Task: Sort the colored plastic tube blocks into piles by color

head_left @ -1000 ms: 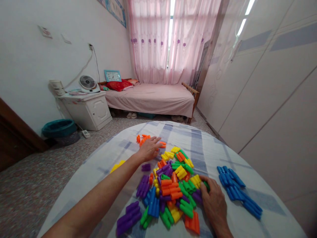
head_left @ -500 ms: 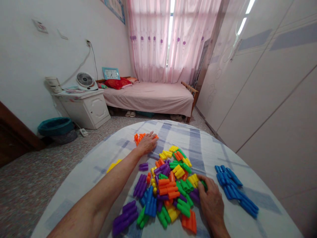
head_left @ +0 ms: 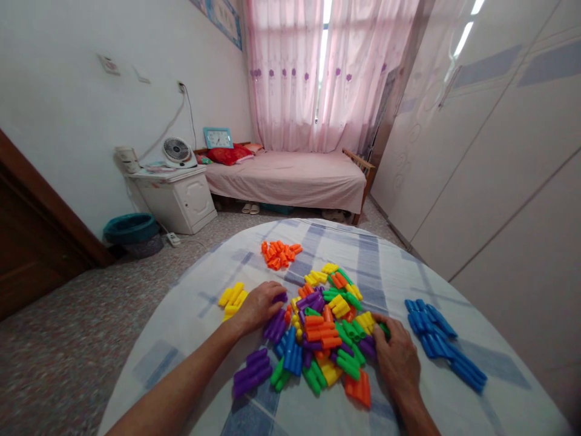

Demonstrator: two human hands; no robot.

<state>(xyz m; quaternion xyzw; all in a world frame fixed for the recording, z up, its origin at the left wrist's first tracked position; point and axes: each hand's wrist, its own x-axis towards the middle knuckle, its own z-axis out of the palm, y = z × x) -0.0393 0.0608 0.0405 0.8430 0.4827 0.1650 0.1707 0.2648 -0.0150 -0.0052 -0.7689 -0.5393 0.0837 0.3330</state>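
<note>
A mixed pile of plastic peg-like building blocks (head_left: 322,330) in orange, green, purple, yellow and blue lies on the cloth-covered table. At its left edge, my left hand (head_left: 258,307) has its fingers curled around a small purple block (head_left: 280,297), which rests on the cloth. My right hand (head_left: 398,357) is at the pile's right side, its thumb and fingers closed on a green block (head_left: 385,330), partly hidden by the fingers. A yellow block (head_left: 365,322) lies against the fingertips.
Orange blocks (head_left: 279,254) are grouped at the far side, yellow blocks (head_left: 233,297) left of my left hand, and blue blocks (head_left: 445,345) at the right. Purple blocks (head_left: 252,372) lie near the front left. Beyond the table (head_left: 181,327) stand a bed (head_left: 290,175) and wardrobe (head_left: 490,181).
My left hand has come back from the orange group to the purple block. My right hand stays beside the pile with the green block. The view has shifted slightly left.
</note>
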